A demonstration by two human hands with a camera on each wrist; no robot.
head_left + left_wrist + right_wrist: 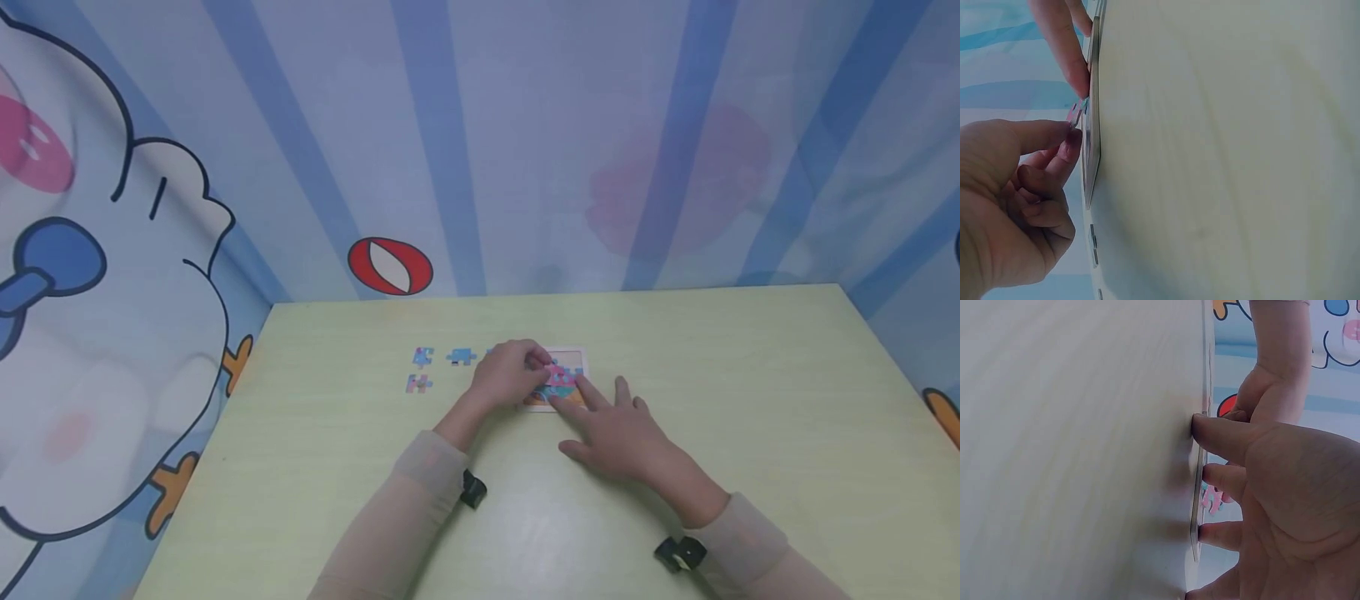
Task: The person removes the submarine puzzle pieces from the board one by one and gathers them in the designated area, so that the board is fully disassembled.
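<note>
A small puzzle frame point(586, 360) with a pale rim lies on the table, partly filled with pink, teal and orange puzzle pieces. My left hand point(508, 377) reaches over its left side and hides part of it. Between thumb and fingertips that hand pinches a pink puzzle piece point(1074, 114), tilted up just off the frame in the left wrist view. Spread out at the frame's lower right, my right hand point(618, 432) touches the puzzle with its fingertips. Its thumb point(1210, 430) rests on the table, as the right wrist view shows.
Loose puzzle pieces lie left of the frame: a blue one point(461, 357), a blue and pink one point(423, 357) and a pink one point(418, 383). Another is mostly hidden behind my left hand. A printed curtain point(540, 167) hangs behind the table point(750, 375).
</note>
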